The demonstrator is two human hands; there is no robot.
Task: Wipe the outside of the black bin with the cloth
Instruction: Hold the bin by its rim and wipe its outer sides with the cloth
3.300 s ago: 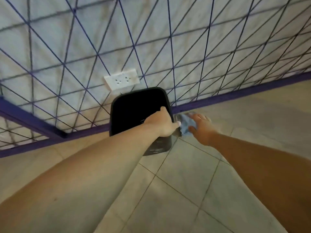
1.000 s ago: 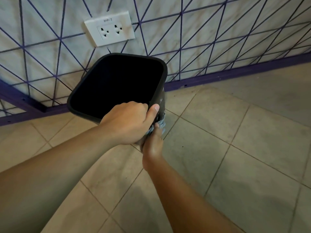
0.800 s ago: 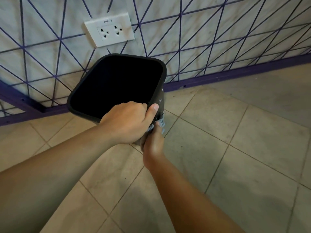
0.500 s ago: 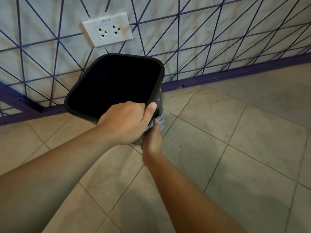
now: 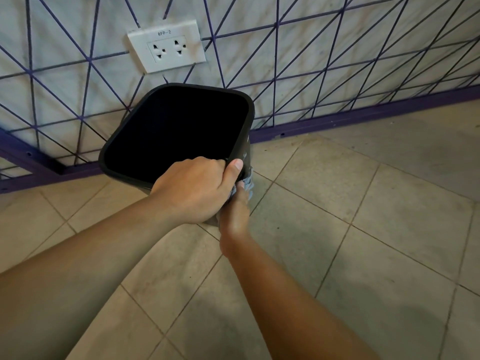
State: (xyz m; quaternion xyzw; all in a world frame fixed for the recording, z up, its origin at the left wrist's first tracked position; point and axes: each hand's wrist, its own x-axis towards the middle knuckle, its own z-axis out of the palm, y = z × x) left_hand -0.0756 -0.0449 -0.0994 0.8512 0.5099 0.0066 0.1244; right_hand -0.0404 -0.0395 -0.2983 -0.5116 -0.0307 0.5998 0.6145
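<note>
**Observer:** Where's the bin?

**Operator:** The black bin is on the tiled floor, close against the wall with the purple line pattern, just below the socket plate. I've got it tipped so its open mouth faces up toward me.

**Observer:** Why tipped?

**Operator:** As I judge it, so the near side wall comes within reach. My left hand is clamped over the near rim, fingers curled inside, thumb pressed on the outer corner. That steadies the bin against the push of wiping.

**Observer:** And the cloth?

**Operator:** The blue cloth is just under that corner, touching the bin's outer face. My right hand is below the left one, pressing the cloth to the wall. Most of the fingers are hidden behind the left hand, so I can't tell exactly how they lie, only that they're closed against the cloth.

**Observer:** Progress?

**Operator:** Mid-wipe, I'd say. The far sides are out of sight, so I can't judge them.
</note>
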